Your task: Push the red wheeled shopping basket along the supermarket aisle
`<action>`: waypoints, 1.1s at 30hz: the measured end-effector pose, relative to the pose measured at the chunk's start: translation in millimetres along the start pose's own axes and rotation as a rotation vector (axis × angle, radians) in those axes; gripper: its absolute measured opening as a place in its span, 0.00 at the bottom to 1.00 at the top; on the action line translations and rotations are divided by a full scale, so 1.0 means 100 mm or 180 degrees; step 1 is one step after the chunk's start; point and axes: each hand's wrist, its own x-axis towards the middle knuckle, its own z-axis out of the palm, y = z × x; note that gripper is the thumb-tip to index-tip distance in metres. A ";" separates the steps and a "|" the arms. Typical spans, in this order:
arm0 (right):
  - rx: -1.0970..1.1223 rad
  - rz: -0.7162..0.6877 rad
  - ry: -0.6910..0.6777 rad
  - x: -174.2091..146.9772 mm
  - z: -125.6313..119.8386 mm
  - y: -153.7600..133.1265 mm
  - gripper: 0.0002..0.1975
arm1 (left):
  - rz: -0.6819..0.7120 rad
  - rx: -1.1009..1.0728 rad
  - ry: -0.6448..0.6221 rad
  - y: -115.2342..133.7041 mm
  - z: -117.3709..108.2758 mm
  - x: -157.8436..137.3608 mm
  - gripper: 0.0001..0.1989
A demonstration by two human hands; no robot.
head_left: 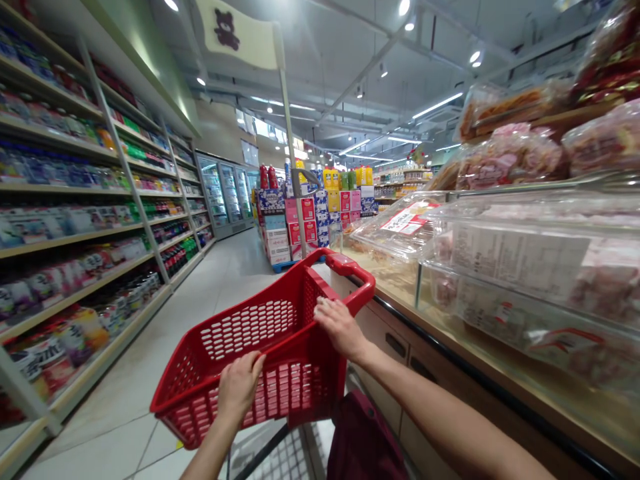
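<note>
- The left forearm rises from the bottom edge at 7 o'clock and points toward 1 o'clock; the right forearm comes in from 4 o'clock, longer and more slanted, aimed toward 10 o'clock.
- The red cart basket [295, 355] lies under both hands, its body spreading from 9 o'clock round to 2 o'clock of the left hand [240, 388]. Its handle [345, 264] stands near the right hand [341, 327], at 12 to 1 o'clock from it.
- The left hand is bent over the near side rim, fingers curled and partly closed around it; the thumb lies alongside, toward 2 o'clock.
- The right hand grasps the basket's edge at its handle end, knuckles bent and fingertips on the red plastic; how firmly it grips cannot be told.
- Stocked shelves [75, 239] stand at 9 o'clock, well apart from the hands.
- At 3 to 4 o'clock, the table [380, 293] bears clear food packs [520, 260].
</note>
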 end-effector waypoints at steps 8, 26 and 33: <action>-0.0322 0.0695 0.0482 0.08 -0.08 0.28 0.14 | -0.0002 -0.0202 -0.0022 -0.03 -0.02 0.01 0.17; -0.0010 -0.0199 -0.0237 0.14 0.21 0.16 0.13 | -0.0304 -0.0342 -0.0556 0.46 -0.11 -0.07 0.18; 0.0223 -0.0289 -0.0341 0.10 0.35 0.08 0.13 | -0.0335 -0.0018 -0.0647 0.60 -0.10 -0.04 0.18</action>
